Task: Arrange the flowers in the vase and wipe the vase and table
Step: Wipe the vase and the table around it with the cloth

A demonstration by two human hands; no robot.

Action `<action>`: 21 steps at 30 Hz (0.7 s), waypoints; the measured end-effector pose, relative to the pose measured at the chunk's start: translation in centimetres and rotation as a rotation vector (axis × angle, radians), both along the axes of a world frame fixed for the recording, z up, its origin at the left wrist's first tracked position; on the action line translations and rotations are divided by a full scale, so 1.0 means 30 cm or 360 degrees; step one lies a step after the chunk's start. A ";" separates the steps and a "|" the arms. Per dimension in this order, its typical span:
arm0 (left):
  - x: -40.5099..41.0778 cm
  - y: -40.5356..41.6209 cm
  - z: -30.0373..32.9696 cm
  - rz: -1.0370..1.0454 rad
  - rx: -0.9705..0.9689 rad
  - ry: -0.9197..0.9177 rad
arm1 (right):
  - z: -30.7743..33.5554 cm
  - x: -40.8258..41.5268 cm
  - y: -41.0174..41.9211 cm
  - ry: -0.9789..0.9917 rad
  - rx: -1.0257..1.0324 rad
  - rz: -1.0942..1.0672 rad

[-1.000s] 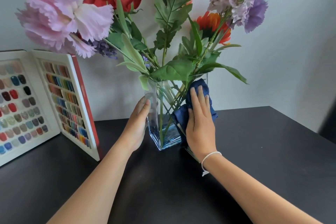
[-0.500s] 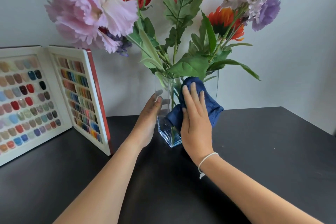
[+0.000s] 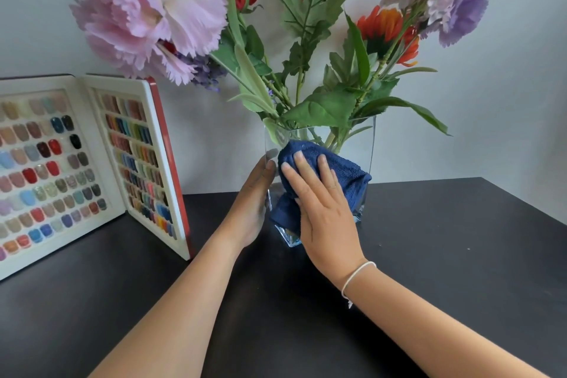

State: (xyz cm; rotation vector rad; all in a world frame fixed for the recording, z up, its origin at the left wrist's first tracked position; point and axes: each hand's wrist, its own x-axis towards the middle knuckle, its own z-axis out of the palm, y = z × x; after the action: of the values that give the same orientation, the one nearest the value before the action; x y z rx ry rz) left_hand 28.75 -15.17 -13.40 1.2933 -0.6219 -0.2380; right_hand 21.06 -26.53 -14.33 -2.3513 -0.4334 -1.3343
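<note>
A clear square glass vase [image 3: 366,144] stands on the black table [image 3: 429,255] against the pale wall. Several artificial flowers [image 3: 147,18] with green leaves fill it and spread wide above its rim. My right hand [image 3: 322,212] lies flat on a dark blue cloth [image 3: 343,172], pressing it against the vase's front face. My left hand [image 3: 253,202] holds the vase's left side, fingers upright along the glass. The cloth and my right hand hide most of the front of the vase.
An open white display book [image 3: 92,163] of coloured nail samples with a red cover stands on the table at the left, close to my left arm. The table's right edge [image 3: 527,212] runs diagonally at the far right.
My right hand and the blue cloth have slid from the vase's right side across its front toward the left. The left hand keeps its hold on the vase.
</note>
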 end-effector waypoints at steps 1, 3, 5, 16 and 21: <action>0.006 0.000 0.000 0.0005 -0.0005 0.0059 | -0.015 -0.008 -0.013 0.0009 -0.0073 -0.0026; 0.014 -0.001 -0.004 0.0042 0.0015 0.0098 | -0.040 -0.025 -0.028 0.0048 -0.0169 -0.0010; 0.015 -0.002 -0.006 0.0106 0.0032 0.0037 | -0.048 -0.035 -0.040 0.0102 -0.0230 0.0023; -0.005 0.000 0.007 0.0000 -0.0036 -0.0148 | 0.037 -0.005 -0.030 0.0183 -0.0122 0.0023; 0.001 0.000 0.000 0.0013 0.0035 -0.0164 | 0.058 -0.006 -0.014 0.0129 -0.0040 0.0013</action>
State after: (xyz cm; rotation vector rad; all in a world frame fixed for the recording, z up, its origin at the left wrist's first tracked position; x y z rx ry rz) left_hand 28.78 -15.16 -13.40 1.3350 -0.7033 -0.1727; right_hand 20.89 -26.97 -12.59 -2.4116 -0.4368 -1.2320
